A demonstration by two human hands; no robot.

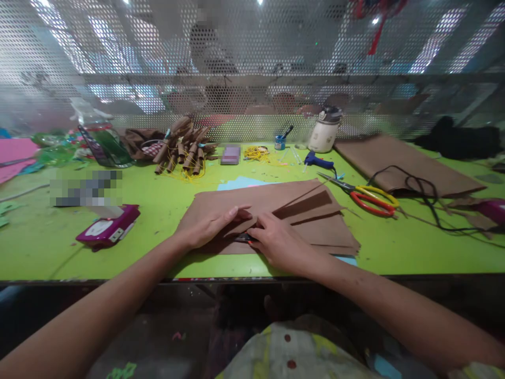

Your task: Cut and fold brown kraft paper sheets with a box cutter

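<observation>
A stack of brown paper sheets [244,197] lies in front of me, with cut strips [311,208] fanned out on its right side. My left hand [216,225] rests on the left part of the paper, its fingers stretched out and partly hidden. Beside it, my right hand [276,239] is closed at the near edge of a lifted brown sheet. A small dark tool with an orange part [244,238] shows under its fingertips; its exact kind is not clear. Pale blue paper [244,183] peeks out behind the stack.
Scissors [373,202] and a blue glue gun [317,160] lie to the right, near folded brown paper [406,163] and a black cord. A purple tape measure-like box [108,226] sits left. Rolled brown tubes [189,152], a bottle [106,139] and a flask [325,130] stand behind.
</observation>
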